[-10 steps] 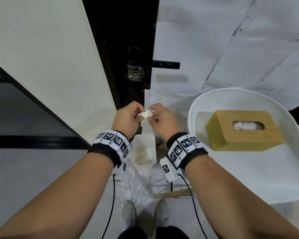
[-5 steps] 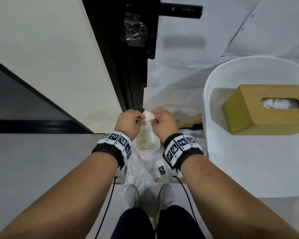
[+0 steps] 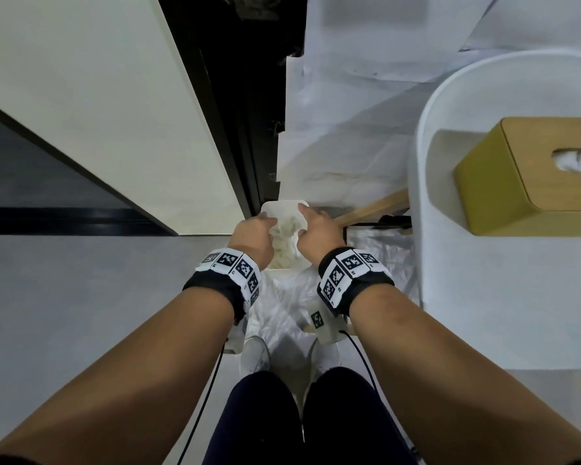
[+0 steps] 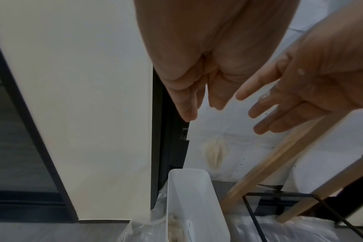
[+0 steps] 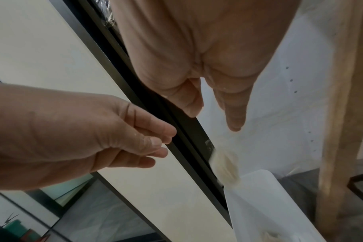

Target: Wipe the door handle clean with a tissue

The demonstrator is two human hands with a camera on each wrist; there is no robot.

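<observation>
A crumpled, yellow-stained tissue wad (image 4: 214, 153) is in mid-air, blurred, just above the white bin (image 4: 189, 196). The right wrist view shows the same wad (image 5: 225, 167) at the bin's rim (image 5: 259, 188). My left hand (image 3: 254, 233) and right hand (image 3: 316, 229) hover side by side over the bin (image 3: 282, 205), both holding nothing. The left hand's fingers (image 4: 189, 113) point down. The right hand's fingers (image 5: 234, 124) are spread and straight. The door handle is out of view above the head view's top edge.
The bin holds several used tissues and stands on a plastic sheet on the floor, against the black door edge (image 3: 242, 129). A white chair (image 3: 483, 313) at the right carries a wooden tissue box (image 3: 524, 182). Its wooden leg (image 4: 280, 160) slants beside the bin.
Both hands went down from chest height to the bin and let go of the tissue wad they pinched; it now falls. The head tilted down, so the handle left the view.
</observation>
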